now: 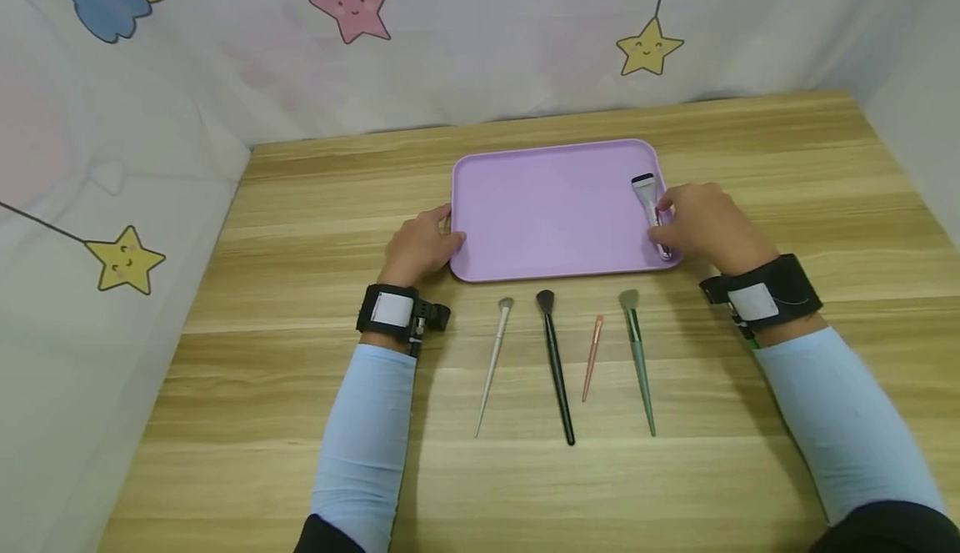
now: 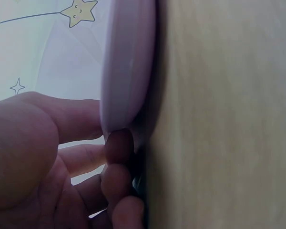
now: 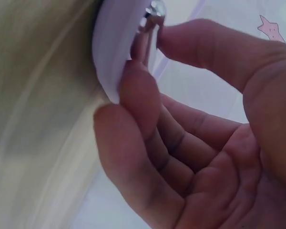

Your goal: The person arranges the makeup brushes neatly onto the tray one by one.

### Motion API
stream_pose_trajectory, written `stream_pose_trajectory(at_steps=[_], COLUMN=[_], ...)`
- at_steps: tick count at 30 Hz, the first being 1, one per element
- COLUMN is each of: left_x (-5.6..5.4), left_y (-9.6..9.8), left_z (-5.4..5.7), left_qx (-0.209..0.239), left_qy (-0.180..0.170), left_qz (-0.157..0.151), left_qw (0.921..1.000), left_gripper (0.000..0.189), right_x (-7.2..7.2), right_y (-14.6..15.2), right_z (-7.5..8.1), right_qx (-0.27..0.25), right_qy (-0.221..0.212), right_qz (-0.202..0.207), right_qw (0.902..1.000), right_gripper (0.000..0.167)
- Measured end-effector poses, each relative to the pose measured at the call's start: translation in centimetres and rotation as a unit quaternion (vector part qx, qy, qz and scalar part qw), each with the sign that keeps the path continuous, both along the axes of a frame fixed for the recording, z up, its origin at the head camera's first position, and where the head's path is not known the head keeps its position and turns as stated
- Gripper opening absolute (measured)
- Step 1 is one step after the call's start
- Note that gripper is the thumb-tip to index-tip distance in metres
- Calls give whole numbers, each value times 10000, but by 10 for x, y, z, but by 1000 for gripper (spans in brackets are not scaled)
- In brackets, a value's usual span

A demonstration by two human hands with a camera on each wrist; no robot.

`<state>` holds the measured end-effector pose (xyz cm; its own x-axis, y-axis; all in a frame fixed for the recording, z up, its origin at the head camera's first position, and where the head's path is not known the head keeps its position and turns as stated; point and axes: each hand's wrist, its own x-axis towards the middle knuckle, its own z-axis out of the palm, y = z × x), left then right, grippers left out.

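Note:
A lilac tray [image 1: 555, 213] lies at the back middle of the wooden table. My left hand [image 1: 418, 246] grips its left edge; in the left wrist view the thumb lies on one face of the tray [image 2: 127, 62] and curled fingers sit at its underside. At the tray's right end, a silver-handled makeup brush [image 1: 646, 194] with a flat dark tip lies over the surface, tip pointing away. My right hand [image 1: 705, 223] pinches this brush near its handle. The right wrist view shows the thumb against the shiny handle end [image 3: 156, 10], with other fingers beside the tray rim [image 3: 113, 47].
In front of the tray lie several makeup brushes: a pale one [image 1: 495, 357], a black one [image 1: 556, 361], a short pink one [image 1: 592, 357] and a green one [image 1: 639, 353]. A white curtain [image 1: 465, 77] with printed stars hangs behind the table [image 1: 300, 369].

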<state>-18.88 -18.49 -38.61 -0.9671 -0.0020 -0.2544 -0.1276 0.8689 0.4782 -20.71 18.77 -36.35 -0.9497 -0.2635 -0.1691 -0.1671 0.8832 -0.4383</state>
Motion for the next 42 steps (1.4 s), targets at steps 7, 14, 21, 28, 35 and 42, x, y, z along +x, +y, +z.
stream_pose_trajectory(at_steps=[7, 14, 21, 28, 35, 42], left_x=[-1, -2, -4, 1, 3, 0], left_y=[-2, -2, 2, -2, -3, -3], left_z=[-3, -2, 0, 1, 0, -1], left_qx=[34, 23, 43, 6, 57, 64], left_qy=[-29, -13, 5, -46, -55, -71], left_qz=[11, -14, -51, 8, -7, -25], left_qw=[10000, 10000, 10000, 10000, 10000, 10000], left_gripper=[63, 63, 64, 63, 64, 65], right_x=[3, 12, 24, 28, 32, 37], right_y=[-2, 0, 5, 3, 1, -1], right_z=[1, 7, 16, 20, 20, 23], right_qx=[27, 74, 187, 386, 440, 490], right_qy=[175, 325, 291, 36, 139, 40], right_qz=[-88, -78, 78, 362, 492, 462], right_qw=[9998, 9994, 9994, 9986, 9977, 9977], right_gripper=[40, 44, 46, 51, 52, 51])
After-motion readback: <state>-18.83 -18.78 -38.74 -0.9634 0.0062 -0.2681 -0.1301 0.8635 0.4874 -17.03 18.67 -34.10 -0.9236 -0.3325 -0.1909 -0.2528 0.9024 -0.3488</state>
